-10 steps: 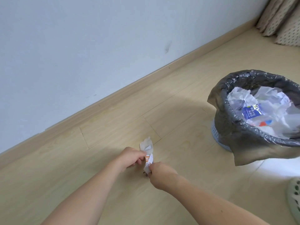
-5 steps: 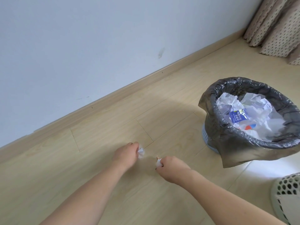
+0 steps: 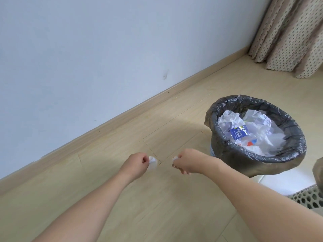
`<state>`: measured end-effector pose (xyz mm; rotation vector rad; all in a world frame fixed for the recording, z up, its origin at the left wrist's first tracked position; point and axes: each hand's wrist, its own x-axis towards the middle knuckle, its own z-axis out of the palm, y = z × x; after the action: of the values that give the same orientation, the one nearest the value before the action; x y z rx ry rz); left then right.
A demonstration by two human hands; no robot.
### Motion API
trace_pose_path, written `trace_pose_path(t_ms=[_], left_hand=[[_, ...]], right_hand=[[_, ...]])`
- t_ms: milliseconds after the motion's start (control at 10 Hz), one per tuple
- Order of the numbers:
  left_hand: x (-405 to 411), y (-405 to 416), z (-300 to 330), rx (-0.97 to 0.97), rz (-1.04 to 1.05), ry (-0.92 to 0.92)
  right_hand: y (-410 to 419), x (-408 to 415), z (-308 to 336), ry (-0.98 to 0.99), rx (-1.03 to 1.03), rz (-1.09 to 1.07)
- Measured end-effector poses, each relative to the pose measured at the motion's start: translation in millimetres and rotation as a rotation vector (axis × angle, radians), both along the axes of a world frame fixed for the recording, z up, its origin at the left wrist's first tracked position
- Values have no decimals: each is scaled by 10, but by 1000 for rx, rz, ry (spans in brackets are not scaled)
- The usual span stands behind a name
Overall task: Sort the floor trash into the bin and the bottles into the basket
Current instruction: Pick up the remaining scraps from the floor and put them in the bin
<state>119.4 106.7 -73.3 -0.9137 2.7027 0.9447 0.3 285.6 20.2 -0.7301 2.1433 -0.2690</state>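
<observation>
My left hand [image 3: 135, 164] grips a small white paper scrap [image 3: 152, 162] that sticks out past its fingers. My right hand [image 3: 186, 160] is curled round another white scrap [image 3: 174, 159], mostly hidden in the fist. Both hands hover above the wooden floor, a short gap between them. To the right stands the bin [image 3: 227, 154], lined with a dark grey bag and holding crumpled white paper and a blue wrapper. A white perforated basket [image 3: 307, 198] shows at the lower right edge, its inside out of view.
A pale wall and wooden skirting board [image 3: 122, 117] run diagonally behind the hands. Dotted beige curtains [image 3: 290, 35] hang at the top right. Another dark object [image 3: 319, 170] pokes in at the right edge.
The piece of paper held by both hands a second ago is now two scraps, one in each hand, and the hands have moved apart. The view has shifted, bringing the bin nearer the middle.
</observation>
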Motion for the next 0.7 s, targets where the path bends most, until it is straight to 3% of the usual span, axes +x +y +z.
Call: trace_pose_path(t_ms=[300,500,700], left_hand=[[-964,321,1418,91,-35,247],[-1668,992,1841,52,-148,290],[-2149,1667,1599,-28,-271,185]], right_hand=[[361,-966,1170,231,-282,-285],[1131,-1373,1278,474,-109,-339],[1592,-1425,897,491,103,-250]])
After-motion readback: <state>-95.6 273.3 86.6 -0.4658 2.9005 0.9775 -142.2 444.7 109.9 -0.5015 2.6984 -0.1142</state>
